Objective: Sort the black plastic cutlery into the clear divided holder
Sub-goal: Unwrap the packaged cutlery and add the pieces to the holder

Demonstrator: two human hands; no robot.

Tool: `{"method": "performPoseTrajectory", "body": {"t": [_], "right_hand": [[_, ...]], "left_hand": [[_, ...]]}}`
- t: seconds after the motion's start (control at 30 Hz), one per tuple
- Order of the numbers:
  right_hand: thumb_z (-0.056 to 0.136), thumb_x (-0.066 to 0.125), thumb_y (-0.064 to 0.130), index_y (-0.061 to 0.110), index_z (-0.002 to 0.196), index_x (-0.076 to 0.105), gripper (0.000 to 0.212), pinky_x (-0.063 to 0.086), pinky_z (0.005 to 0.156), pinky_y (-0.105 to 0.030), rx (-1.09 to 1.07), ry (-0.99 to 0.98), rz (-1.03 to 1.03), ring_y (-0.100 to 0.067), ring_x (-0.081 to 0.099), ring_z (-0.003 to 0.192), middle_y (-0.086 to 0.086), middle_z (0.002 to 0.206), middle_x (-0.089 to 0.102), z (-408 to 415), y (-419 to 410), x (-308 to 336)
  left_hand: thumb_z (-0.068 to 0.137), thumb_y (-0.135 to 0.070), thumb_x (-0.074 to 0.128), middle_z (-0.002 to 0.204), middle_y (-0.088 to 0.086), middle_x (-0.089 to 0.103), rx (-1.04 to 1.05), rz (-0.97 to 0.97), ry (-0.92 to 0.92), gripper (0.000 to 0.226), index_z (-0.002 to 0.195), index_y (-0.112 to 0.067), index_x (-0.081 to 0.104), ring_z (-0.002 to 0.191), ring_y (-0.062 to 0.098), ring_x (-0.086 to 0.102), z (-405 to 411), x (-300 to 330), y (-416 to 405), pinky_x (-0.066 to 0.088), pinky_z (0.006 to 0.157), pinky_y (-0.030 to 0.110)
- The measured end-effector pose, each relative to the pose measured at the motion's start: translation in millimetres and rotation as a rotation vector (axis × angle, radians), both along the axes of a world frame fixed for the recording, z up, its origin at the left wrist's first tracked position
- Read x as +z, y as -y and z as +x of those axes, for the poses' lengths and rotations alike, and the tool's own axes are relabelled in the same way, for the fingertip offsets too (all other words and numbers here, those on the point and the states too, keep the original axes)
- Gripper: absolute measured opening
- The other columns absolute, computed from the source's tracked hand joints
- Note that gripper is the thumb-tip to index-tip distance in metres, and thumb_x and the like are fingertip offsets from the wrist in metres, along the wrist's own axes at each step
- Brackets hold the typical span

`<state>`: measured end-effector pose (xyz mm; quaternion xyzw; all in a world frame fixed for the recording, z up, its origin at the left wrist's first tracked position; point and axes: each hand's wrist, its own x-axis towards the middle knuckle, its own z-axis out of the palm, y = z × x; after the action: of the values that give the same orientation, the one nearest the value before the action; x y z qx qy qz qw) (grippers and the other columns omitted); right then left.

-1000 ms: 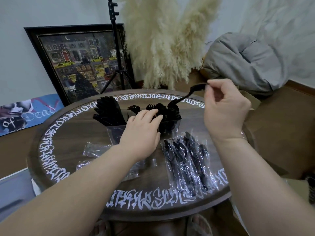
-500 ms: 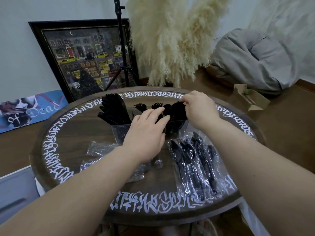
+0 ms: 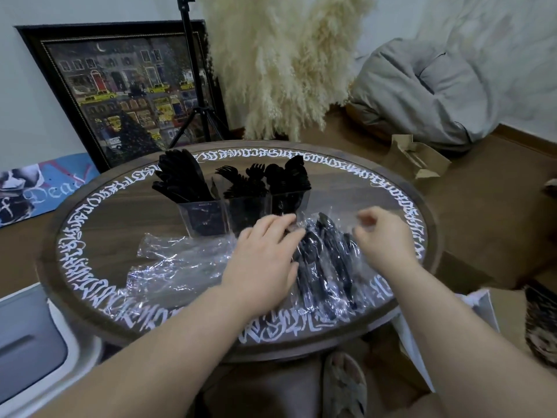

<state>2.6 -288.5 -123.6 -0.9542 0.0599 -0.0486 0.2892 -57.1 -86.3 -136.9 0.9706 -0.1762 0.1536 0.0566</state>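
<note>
At the far left, a white appliance corner is seen beside the round wooden table, whose rim is lettered in white. A framed painting is propped against the wall behind it, with a black tripod in front. On the table's left half, empty clear wrappers are spread flat. Behind them stands the clear divided holder, with 3 compartments visible: black knives are packed in the left one, forks in the middle, and spoons in the right.

The left hand is laid palm down just in front of the holder, fingers straight and together, their tips resting on the edge of the wrapped cutlery, a bundle of black pieces in clear film lying on the table's right half. The right hand is held over the bundle's right side, blurred, fingers loosely curled at the film; whether anything is pinched cannot be told. Pampas grass, a grey cushion and a paper bag are seen beyond.
</note>
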Motion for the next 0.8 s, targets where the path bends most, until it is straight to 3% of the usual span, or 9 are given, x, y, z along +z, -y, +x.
{"method": "performPoseTrajectory", "body": {"t": [0.07,0.13,0.27,0.37,0.5,0.63,0.73,0.8], "right_hand": [[0.087,0.063,0.023,0.013,0.095,0.066,0.013,0.040,0.075,-0.028,-0.039,-0.118,0.028,-0.026,0.060,0.094,-0.004,0.095,0.066,-6.3,11.5,-12.3],[0.084,0.067,0.029,0.015,0.080,0.061,0.016,0.042,0.073,-0.029,-0.047,-0.178,0.053,-0.026,0.061,0.091,-0.003,0.086,0.064,-9.0,18.9,-17.2],[0.078,0.072,0.044,0.013,0.066,0.055,0.038,0.041,0.059,-0.029,0.005,-0.306,0.023,-0.022,0.057,0.067,-0.002,0.063,0.060,-14.8,18.2,-18.2],[0.076,0.073,0.050,0.012,0.064,0.054,0.043,0.042,0.059,-0.028,0.053,-0.403,-0.008,-0.020,0.056,0.063,-0.002,0.061,0.060,-15.1,17.1,-19.3],[0.076,0.075,0.044,0.012,0.064,0.052,0.041,0.042,0.060,-0.030,0.040,-0.404,0.115,-0.022,0.052,0.058,-0.006,0.061,0.056,-13.2,19.9,-21.7],[0.084,0.065,0.041,0.012,0.073,0.052,0.034,0.049,0.069,-0.035,-0.048,-0.327,0.186,-0.027,0.058,0.067,-0.007,0.067,0.060,-7.8,21.0,-24.5],[0.090,0.057,0.028,0.008,0.070,0.052,0.029,0.055,0.079,-0.049,-0.120,-0.312,0.299,-0.037,0.065,0.078,-0.019,0.078,0.066,-3.7,20.5,-30.7],[0.089,0.060,0.018,0.006,0.063,0.052,0.030,0.056,0.070,-0.044,-0.129,-0.382,0.364,-0.033,0.061,0.064,-0.017,0.066,0.061,-5.1,19.8,-32.5]], "left_hand": [[0.088,-0.041,0.058,0.153,0.000,0.026,-0.010,0.011,-0.144,0.060,0.143,-0.025,0.037,0.138,0.024,0.023,-4.1,-10.3,11.3,0.035,0.107,0.047],[0.092,-0.046,0.052,0.158,-0.002,0.013,-0.014,0.031,-0.268,0.065,0.148,-0.029,0.024,0.143,0.022,0.011,-3.1,-16.6,21.1,0.026,0.113,0.045],[0.089,-0.050,0.055,0.159,-0.003,0.008,-0.033,0.074,-0.396,0.071,0.148,-0.033,0.021,0.144,0.023,0.007,2.0,-27.9,36.9,0.024,0.114,0.048],[0.088,-0.052,0.056,0.159,-0.003,0.007,-0.014,0.080,-0.459,0.072,0.149,-0.036,0.020,0.145,0.024,0.006,5.2,-32.0,39.9,0.022,0.114,0.048],[0.088,-0.052,0.056,0.159,-0.005,0.007,-0.005,0.057,-0.474,0.073,0.149,-0.036,0.019,0.144,0.023,0.007,9.4,-33.2,41.7,0.023,0.113,0.047],[0.087,-0.052,0.057,0.158,-0.005,0.008,-0.001,0.036,-0.482,0.072,0.148,-0.036,0.021,0.144,0.022,0.007,10.2,-32.6,41.5,0.023,0.114,0.046],[0.087,-0.052,0.057,0.158,-0.005,0.009,0.000,0.024,-0.483,0.072,0.148,-0.035,0.022,0.144,0.022,0.008,11.0,-32.4,41.4,0.024,0.113,0.046],[0.087,-0.052,0.057,0.158,-0.005,0.009,0.001,0.014,-0.486,0.072,0.148,-0.034,0.023,0.144,0.021,0.007,11.0,-32.1,42.3,0.024,0.114,0.046]]}}
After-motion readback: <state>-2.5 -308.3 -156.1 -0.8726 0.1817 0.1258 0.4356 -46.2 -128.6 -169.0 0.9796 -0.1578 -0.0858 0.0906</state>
